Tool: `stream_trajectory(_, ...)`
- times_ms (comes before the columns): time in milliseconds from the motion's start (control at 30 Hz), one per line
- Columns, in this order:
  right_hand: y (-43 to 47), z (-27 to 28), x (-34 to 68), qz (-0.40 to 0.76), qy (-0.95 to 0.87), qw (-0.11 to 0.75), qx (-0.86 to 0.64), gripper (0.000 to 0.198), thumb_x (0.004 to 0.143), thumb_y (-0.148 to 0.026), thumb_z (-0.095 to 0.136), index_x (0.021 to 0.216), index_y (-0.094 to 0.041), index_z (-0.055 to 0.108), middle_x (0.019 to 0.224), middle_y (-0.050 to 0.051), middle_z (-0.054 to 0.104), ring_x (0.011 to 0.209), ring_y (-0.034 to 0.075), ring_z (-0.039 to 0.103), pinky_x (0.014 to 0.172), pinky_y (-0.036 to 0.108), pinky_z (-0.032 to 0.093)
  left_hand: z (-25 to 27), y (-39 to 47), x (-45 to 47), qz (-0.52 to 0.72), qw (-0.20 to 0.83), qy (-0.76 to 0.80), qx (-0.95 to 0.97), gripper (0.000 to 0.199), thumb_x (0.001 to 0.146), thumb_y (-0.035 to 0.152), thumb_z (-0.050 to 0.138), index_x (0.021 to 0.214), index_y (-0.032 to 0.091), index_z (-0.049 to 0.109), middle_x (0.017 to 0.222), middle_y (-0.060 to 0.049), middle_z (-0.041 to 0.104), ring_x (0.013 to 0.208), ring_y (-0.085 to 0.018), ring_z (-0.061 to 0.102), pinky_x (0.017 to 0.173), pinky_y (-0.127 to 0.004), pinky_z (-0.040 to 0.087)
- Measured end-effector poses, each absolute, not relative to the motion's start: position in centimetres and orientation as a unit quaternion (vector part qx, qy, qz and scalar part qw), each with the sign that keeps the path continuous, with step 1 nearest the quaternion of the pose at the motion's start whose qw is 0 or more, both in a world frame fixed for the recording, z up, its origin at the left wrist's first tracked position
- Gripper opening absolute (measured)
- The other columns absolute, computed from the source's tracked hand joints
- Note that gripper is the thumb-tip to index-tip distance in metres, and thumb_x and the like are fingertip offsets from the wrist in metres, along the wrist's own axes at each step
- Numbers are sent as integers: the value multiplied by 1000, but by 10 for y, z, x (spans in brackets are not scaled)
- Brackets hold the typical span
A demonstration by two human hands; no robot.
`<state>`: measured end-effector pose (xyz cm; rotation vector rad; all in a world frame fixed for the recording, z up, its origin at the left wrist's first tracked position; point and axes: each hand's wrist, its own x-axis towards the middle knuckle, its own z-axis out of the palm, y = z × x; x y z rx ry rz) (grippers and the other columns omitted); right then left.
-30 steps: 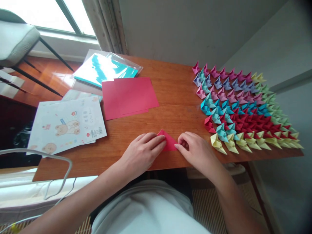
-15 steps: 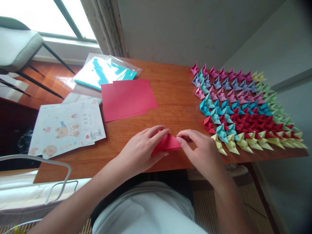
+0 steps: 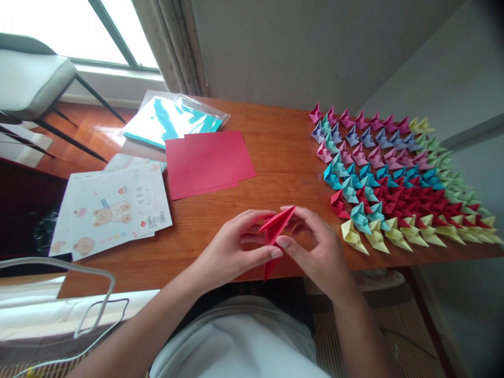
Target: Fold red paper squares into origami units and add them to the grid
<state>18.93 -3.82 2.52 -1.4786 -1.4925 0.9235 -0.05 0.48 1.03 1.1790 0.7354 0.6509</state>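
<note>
Gripping folded red paper (image 3: 275, 228) in both hands, with the thumb of the left hand (image 3: 232, 249) laid across its lower part and the thumb of the right hand (image 3: 323, 251) set against its side, above the near edge of the wooden table (image 3: 283, 157). Seemingly at the stage of opening and shaping creased layers, probably calling for a light, steady pinch to spare the points. Compared with half a second ago, lifted and spread rather than kept low and flat, with loose red sheets (image 3: 212, 164) and rows of folded pieces (image 3: 409, 202) farther out apparently unmoved.
</note>
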Motion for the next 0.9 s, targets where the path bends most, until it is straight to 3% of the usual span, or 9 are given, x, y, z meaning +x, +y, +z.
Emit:
stream_trajectory(167, -35, 26, 189, 361, -607, 402, -582, 28, 88, -39, 72, 112, -26, 66, 101, 2, 67, 86, 17, 63, 78, 31, 54, 6, 2, 2, 291, 769, 324, 468, 56, 80, 27, 82, 129, 23, 55, 127, -10, 65, 107, -25, 70, 96, -42, 58)
stream_trajectory(400, -35, 29, 189, 366, -608, 395, -584, 27, 89, -40, 71, 112, -25, 66, 105, 3, 68, 87, 17, 64, 79, 31, 54, 5, 0, 2, 283, 783, 318, 454, 33, 83, 27, 79, 105, 21, 55, 108, -4, 68, 98, -18, 70, 89, -34, 58)
stream_trajectory(900, -33, 31, 192, 370, -624, 371, -580, 26, 91, -37, 69, 112, -23, 67, 103, 3, 67, 89, 17, 63, 81, 29, 52, 4, 1, 1, 275, 798, 315, 433, 33, 81, 30, 81, 101, 19, 56, 104, -4, 67, 97, -17, 67, 88, -32, 56)
